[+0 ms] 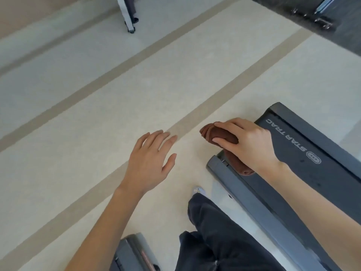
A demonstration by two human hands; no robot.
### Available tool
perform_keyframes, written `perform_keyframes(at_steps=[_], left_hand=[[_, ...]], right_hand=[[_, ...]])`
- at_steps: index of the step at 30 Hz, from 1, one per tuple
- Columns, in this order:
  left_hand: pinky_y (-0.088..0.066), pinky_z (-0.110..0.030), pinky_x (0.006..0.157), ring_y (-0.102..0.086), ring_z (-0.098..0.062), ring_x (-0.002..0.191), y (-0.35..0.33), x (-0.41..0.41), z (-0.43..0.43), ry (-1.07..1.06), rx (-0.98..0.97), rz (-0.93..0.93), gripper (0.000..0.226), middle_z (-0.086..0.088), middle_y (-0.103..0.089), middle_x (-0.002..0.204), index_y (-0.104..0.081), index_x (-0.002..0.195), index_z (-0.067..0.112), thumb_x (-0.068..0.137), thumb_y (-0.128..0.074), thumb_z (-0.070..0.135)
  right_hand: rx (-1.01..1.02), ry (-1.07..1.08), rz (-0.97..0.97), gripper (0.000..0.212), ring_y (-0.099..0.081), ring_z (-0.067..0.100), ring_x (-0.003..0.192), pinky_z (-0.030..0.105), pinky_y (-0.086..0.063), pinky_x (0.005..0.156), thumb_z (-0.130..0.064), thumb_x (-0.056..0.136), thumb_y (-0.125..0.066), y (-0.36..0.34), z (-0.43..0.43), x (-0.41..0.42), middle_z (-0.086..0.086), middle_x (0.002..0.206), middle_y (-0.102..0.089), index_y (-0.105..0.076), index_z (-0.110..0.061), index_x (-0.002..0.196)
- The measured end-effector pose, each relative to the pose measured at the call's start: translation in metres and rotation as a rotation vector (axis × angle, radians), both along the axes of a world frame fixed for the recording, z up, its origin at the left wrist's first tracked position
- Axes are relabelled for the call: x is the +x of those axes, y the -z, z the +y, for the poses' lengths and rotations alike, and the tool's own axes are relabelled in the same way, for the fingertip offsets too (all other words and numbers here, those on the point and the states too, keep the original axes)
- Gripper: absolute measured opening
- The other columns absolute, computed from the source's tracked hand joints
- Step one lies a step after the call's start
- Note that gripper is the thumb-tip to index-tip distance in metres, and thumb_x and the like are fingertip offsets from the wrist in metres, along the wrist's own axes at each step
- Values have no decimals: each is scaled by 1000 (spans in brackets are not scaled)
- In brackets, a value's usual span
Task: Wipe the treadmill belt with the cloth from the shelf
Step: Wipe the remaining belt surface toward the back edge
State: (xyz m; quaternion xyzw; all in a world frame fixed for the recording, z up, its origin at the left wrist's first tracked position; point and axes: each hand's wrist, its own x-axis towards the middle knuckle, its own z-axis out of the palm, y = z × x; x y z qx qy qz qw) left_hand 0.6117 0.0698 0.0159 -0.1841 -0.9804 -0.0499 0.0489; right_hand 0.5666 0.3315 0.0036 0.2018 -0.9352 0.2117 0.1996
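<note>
Head view: right grip (244, 141) is clasping the seemingly soft, light cloth (216, 133) mid-fold at the treadmill belt (304, 163) end; left grip (150, 161) is hovering open.

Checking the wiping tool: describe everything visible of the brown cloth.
The cloth is dark reddish-brown, soft-looking fabric, bunched into a thick roll. The right hand grips its middle, fingers curled over it. One end juts past the fingertips above the floor; the other shows below the palm at a corner of the treadmill.
</note>
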Motion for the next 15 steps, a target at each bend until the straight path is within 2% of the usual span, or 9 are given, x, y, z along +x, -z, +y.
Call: perform_keyframes(at_steps=[9,15], left_hand=[[-31,-38,103,-50,-23,121,-14,-159,71,356,8,-57,44,-4,-59,125,-59,125,13,92,-37,35],[-34,-39,103,-49,-23,122,-10,-237,121,611,9,-93,45,-4,-59,126,-58,126,13,92,-37,34]], right_hand=[[-25,381,-164,38,-66,17,83,29,-51,52,-54,86,-48,-7,63,-46,-9,96,-68,-70,-31,108],[-60,656,-231,25,-65,18,84,27,-48,54,-42,84,-68,-15,89,-63,-9,95,-68,-69,-32,108]])
